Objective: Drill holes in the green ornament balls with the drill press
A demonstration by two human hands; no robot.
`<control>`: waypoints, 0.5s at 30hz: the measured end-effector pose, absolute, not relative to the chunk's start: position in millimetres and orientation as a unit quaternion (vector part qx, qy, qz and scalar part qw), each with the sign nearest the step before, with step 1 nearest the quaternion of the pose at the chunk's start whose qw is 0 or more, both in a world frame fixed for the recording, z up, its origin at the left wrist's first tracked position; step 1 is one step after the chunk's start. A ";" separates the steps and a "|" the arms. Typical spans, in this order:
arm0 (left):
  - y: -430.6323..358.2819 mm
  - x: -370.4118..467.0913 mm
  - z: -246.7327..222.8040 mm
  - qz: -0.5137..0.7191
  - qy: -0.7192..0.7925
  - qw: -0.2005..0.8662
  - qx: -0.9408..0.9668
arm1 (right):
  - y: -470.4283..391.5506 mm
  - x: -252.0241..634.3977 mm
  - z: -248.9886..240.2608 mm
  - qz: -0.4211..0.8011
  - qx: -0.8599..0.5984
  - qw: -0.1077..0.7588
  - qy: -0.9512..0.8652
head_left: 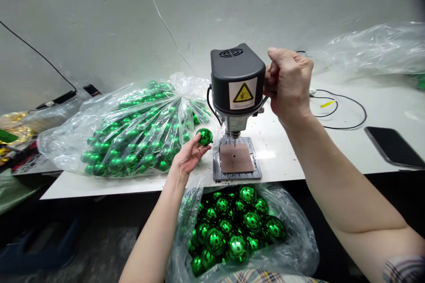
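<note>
My left hand (pixel 190 154) pinches a shiny green bauble (pixel 205 136) just left of a small bench drill press (pixel 237 79). My right hand (pixel 290 82) is closed around the feed handle on the right side of the drill's dark grey housing; the fingers cover most of the handle. Below the chuck, a thin drill bit (pixel 235 142) points down at a brown square board (pixel 232 164) with a small dark hole near its middle. That board rests on the drill's grey base (pixel 257 166). The bauble is apart from the bit and the board.
An open plastic bag (pixel 299 247) of green baubles lies at the table's front edge. A tied clear bag (pixel 63 146) full of baubles stands left. Rightward are a phone (pixel 395 147), a black cable (pixel 363 117) and more clear plastic (pixel 381 48). Dark crumbs surround the drill base.
</note>
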State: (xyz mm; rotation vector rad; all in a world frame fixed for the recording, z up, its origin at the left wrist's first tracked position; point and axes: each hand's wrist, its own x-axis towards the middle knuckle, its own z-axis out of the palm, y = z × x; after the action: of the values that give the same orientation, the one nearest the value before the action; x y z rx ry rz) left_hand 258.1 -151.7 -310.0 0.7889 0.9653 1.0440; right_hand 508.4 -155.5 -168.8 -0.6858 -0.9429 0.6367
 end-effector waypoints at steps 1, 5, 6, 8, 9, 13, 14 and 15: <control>-156.4 261.2 -312.6 0.457 0.436 0.696 0.342 | -155.1 508.3 -168.7 0.298 -0.324 0.791 -0.425; -163.9 272.1 -325.1 0.438 0.418 0.725 0.328 | -150.8 512.0 -171.2 0.303 -0.340 0.786 -0.419; -164.7 274.5 -328.4 0.440 0.414 0.724 0.333 | -149.1 513.8 -172.6 0.301 -0.339 0.778 -0.436; -166.9 279.6 -335.6 0.443 0.416 0.707 0.362 | -145.9 517.0 -175.1 0.297 -0.334 0.761 -0.471; -168.4 282.6 -339.4 0.448 0.419 0.690 0.384 | -144.9 517.9 -175.9 0.295 -0.332 0.755 -0.482; -173.3 296.5 -355.5 0.460 0.438 0.606 0.479 | -148.1 514.2 -173.2 0.290 -0.337 0.779 -0.442; -173.5 299.9 -359.1 0.458 0.443 0.591 0.494 | -150.1 512.3 -171.8 0.291 -0.337 0.785 -0.430; -173.2 303.0 -362.3 0.455 0.448 0.579 0.507 | -152.2 510.5 -170.5 0.293 -0.336 0.788 -0.425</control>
State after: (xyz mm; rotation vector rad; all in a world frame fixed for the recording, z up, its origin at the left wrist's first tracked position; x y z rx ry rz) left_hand 303.0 -173.2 -362.3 1.1866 1.0469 1.0629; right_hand 510.5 -152.2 -170.5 -0.7250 -0.9168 0.6306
